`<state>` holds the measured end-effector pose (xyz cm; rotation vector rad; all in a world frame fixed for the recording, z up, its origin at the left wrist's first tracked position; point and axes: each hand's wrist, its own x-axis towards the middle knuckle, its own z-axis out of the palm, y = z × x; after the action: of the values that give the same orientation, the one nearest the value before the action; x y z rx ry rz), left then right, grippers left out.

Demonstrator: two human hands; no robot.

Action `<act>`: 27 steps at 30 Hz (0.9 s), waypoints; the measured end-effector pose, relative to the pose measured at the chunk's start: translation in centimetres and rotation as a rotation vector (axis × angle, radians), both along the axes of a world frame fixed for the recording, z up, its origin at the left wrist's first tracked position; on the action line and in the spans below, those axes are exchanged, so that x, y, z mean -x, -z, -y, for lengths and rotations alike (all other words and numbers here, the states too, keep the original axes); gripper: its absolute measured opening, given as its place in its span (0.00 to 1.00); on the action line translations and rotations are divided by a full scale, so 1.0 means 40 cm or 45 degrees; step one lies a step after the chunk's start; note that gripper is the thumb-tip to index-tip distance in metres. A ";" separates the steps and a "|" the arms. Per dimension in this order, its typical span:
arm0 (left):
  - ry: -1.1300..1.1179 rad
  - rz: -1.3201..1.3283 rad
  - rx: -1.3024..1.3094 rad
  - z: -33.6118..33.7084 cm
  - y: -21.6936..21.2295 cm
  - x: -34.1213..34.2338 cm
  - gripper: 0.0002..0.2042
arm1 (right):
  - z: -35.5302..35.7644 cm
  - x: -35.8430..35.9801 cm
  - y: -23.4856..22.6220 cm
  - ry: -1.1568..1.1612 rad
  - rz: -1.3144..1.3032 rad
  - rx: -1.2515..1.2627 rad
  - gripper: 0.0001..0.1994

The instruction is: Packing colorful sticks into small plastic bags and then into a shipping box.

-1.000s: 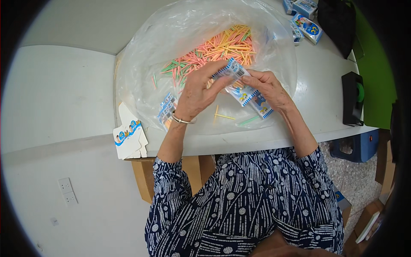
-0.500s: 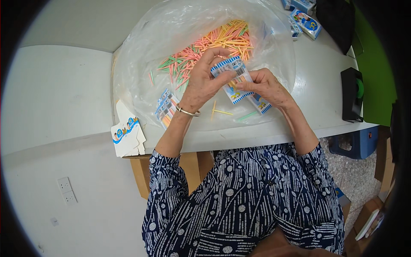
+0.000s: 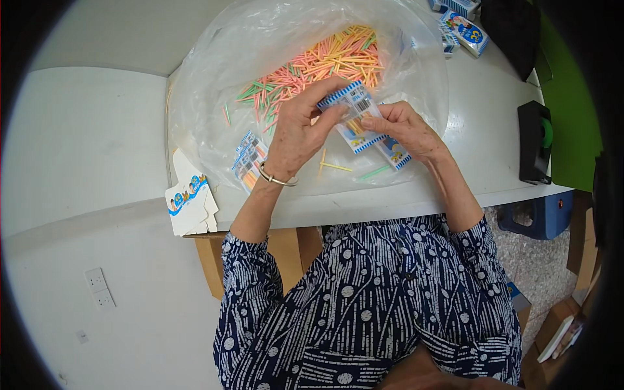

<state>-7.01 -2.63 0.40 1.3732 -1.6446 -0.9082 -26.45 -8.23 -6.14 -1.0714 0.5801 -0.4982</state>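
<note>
A small clear packet with blue-and-white striped edges [image 3: 355, 121] is held up between both hands, with pastel sticks inside. My left hand [image 3: 298, 132], a silver bangle at its wrist, is closed on the packet's upper left part, thumb in front. My right hand [image 3: 414, 132] pinches its right side with the thumb on its face. A second striped packet [image 3: 395, 153] shows below my right hand, behind the first; whether that hand also grips it, I cannot tell. Beyond lies a heap of pink, yellow and green sticks [image 3: 331, 62] on a clear plastic sheet or bag [image 3: 214, 78].
Several filled packets [image 3: 249, 159] lie left of my left wrist. Loose yellow [image 3: 336, 167] and green sticks [image 3: 375, 173] are near the table's front edge. Printed white cards [image 3: 192, 203] sit at the left corner, a black tape dispenser [image 3: 534, 143] at right, blue-white packs [image 3: 465, 32] far right.
My left hand has shifted slightly left and down, its fingers now more curled behind the packet. The packet has moved a little left and up. My right hand keeps its pinch.
</note>
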 end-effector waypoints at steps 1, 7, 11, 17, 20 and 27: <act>0.000 0.012 -0.001 -0.004 -0.002 0.009 0.17 | 0.000 -0.001 -0.005 -0.005 0.000 -0.002 0.14; -0.019 -0.031 0.049 -0.004 -0.004 0.023 0.18 | -0.010 -0.006 -0.035 -0.005 -0.109 0.110 0.14; 0.036 0.143 -0.056 -0.013 -0.016 0.010 0.17 | -0.026 -0.018 -0.031 -0.092 -0.106 0.140 0.15; -0.185 -0.045 -0.183 -0.093 -0.015 -0.096 0.15 | -0.053 0.022 -0.032 0.076 -0.239 0.550 0.16; -0.412 -0.049 -0.264 -0.172 -0.033 -0.230 0.14 | -0.038 0.087 0.043 0.404 -0.512 0.953 0.16; -0.580 1.037 -0.021 -0.243 0.027 -0.323 0.17 | -0.051 0.083 0.088 0.522 -1.060 1.538 0.14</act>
<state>5.92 7.08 -0.67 2.1846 -1.7385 -0.0726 -29.78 -6.19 -9.66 -2.3785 1.3161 -0.7855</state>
